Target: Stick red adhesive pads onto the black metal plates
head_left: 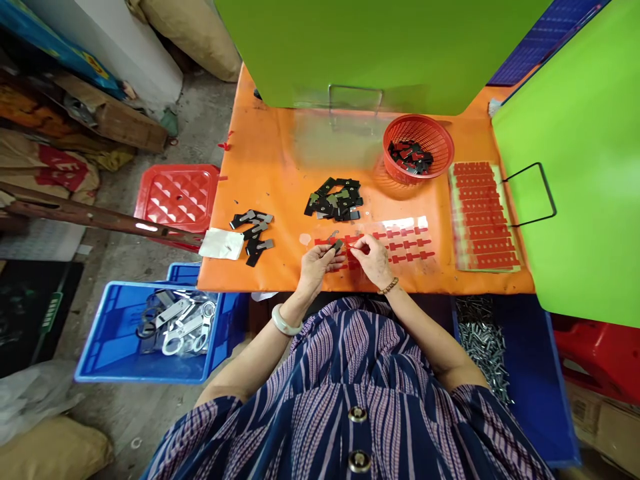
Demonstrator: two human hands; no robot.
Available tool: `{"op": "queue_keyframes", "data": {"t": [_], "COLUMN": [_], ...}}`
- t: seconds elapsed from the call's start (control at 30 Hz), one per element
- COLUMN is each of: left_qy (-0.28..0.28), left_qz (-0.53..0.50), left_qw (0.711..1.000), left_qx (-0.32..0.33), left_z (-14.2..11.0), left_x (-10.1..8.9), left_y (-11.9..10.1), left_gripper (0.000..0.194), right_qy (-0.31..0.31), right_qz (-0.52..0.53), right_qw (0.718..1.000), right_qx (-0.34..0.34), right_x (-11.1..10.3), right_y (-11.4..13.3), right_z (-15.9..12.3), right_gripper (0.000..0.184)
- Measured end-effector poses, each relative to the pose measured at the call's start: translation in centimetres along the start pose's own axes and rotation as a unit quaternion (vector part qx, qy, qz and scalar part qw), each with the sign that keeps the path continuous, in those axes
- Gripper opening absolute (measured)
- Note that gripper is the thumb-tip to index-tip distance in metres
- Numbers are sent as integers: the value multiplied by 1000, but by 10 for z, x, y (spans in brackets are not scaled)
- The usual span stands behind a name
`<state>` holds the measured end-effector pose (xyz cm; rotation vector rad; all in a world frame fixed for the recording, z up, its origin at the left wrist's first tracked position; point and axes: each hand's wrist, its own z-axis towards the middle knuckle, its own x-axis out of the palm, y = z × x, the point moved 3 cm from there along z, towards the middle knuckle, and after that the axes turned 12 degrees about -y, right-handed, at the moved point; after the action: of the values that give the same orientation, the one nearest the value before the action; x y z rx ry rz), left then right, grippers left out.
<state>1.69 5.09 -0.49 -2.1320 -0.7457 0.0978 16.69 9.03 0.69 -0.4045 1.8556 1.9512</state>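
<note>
My left hand (318, 267) is closed on a small dark flat piece (337, 247), held just above the table. Close beside it, my right hand (374, 261) pinches a tiny red bit, apparently a sticker (352, 245); its outline is partly hidden by the fingers. Under both hands lies a clear sheet with rows of red stickers (411, 257). Beyond them is a heap of black pieces (335, 200). Black pieces with grey metal parts (256, 230) are spread to the left.
A red mesh basket (440, 150) holds black and red pieces. At right is a stack of red sticker sheets (483, 217). Green panels (390, 47) bound the orange table (270, 167). Blue bins of metal parts (100, 347) and screws (487, 347) flank me. A red stool (175, 197) stands left.
</note>
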Motion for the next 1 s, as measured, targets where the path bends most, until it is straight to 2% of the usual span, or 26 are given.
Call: {"op": "queue_keyframes", "data": {"t": [0.3,0.4,0.53,0.63,0.8,1.0], "left_qy": [-6,18,58,85,115,149], "left_qz": [-3,2,9,12,19,48], "left_qw": [1000,999,997,994,990,983], "left_qx": [-30,-38,-45,-67,-84,-100], "left_z": [-3,-10,-27,-42,-59,-61], "left_x": [2,3,7,12,19,20], "left_y": [-8,-17,-29,-35,-40,-39], "left_gripper": [14,10,15,18,25,29], "right_qy": [0,-13,-46,-56,-37,-4], "right_qz": [121,108,61,45,86,86], "right_qw": [990,994,995,993,993,995], "right_qx": [69,30,-58,-91,-71,-50], "right_x": [-11,-19,-35,-45,-53,-58], "right_y": [9,20,42,54,57,60], "right_z": [-2,-8,-16,-21,-27,-31], "right_gripper": [18,16,13,13,12,14]}}
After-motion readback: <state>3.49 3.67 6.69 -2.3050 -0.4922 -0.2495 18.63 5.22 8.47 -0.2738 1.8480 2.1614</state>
